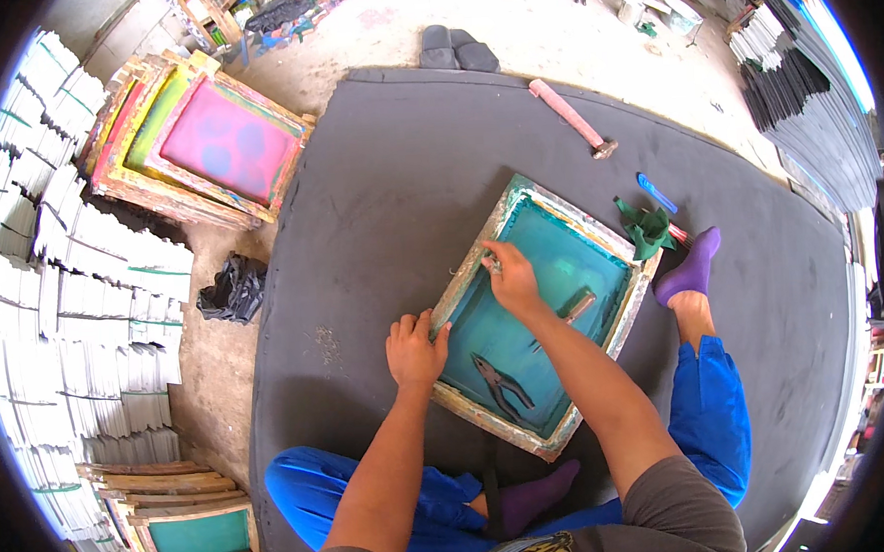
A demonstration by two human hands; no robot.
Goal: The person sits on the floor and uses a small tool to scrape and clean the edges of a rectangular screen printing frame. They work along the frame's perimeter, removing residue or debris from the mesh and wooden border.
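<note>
A wooden screen-printing frame (591, 417) with teal mesh lies at a slant on the dark mat, its wood crusted with paint. At its left rail my left hand (418, 351) is closed on the edge. My right hand (511, 281) is closed at the same rail, farther up; a small metallic bit shows at its fingers, too small to name. Pliers (503, 384) with dark handles lie on the mesh, their handles spread. Partly behind my right forearm is a wooden-handled tool (578, 307), its other end hidden.
A pink-handled hammer (571, 117), a blue tool (656, 193) and a green cloth (647, 230) lie beyond the frame. Colourful screen frames (224, 137) stack at far left, near bundled white sheets (116, 261) and a black bag (233, 288). Slippers (457, 48) sit at the mat's far edge.
</note>
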